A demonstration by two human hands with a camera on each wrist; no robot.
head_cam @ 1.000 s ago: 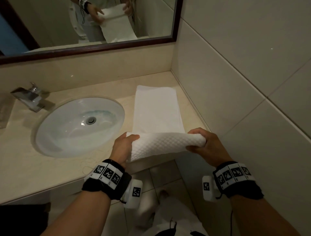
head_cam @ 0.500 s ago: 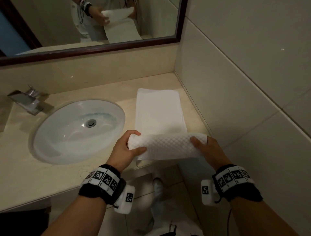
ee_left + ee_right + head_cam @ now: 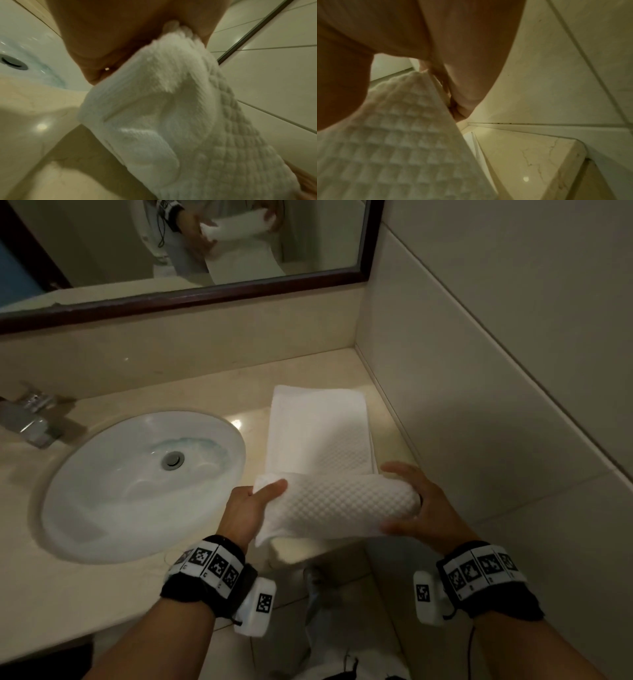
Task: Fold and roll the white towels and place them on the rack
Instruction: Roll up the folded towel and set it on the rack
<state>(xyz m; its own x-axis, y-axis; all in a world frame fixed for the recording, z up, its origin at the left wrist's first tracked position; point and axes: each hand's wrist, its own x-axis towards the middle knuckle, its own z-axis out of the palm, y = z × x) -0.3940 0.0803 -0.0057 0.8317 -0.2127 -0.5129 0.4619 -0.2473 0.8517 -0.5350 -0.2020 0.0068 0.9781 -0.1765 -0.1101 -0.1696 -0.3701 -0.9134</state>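
I count one white towel (image 3: 325,474), part rolled, part flat. Two hands on it, my left hand (image 3: 251,505) and my right hand (image 3: 416,505). One sink (image 3: 102,508), one drain (image 3: 173,458), one faucet (image 3: 29,419), one mirror (image 3: 368,251). Possibly one shoe (image 3: 317,577) below, too dim to be sure.

Both forearms reach forward, banded at the wrists. The left hand (image 3: 251,508) lies at 9 o'clock, thumb on top; the right hand (image 3: 419,505) at 3 o'clock, fingers curled in a grip.
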